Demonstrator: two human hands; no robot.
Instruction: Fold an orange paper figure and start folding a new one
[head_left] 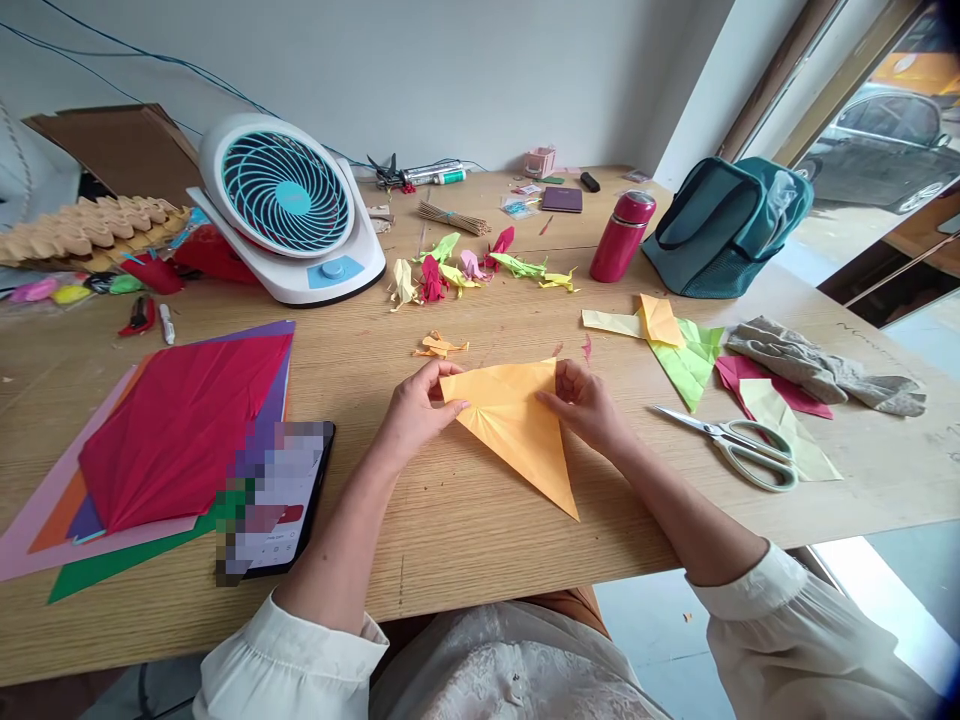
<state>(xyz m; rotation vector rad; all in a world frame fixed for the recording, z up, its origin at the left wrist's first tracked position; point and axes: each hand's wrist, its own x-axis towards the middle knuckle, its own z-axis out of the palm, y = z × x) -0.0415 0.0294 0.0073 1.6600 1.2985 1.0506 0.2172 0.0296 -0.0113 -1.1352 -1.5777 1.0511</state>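
Observation:
An orange-yellow sheet of paper point(517, 415) with creases fanning out from its left part is held just above the wooden table point(465, 540), one corner pointing down toward me. My left hand point(424, 408) pinches its upper left corner, thumb in front. At the upper right corner my right hand point(589, 405) grips it the same way, fingers partly behind the paper. Just beyond the sheet lies a small folded orange paper piece point(441, 346). Open-bladed scissors with pale handles point(757, 452) rest to the right of my right hand.
Left are stacked coloured sheets point(180, 430), a phone point(289, 500) and a fan point(289, 210). Folded paper figures point(472, 265) lie at the back. On the right are a red flask point(622, 237), a teal bag point(727, 230), paper pieces point(694, 360) and a grey glove point(825, 365).

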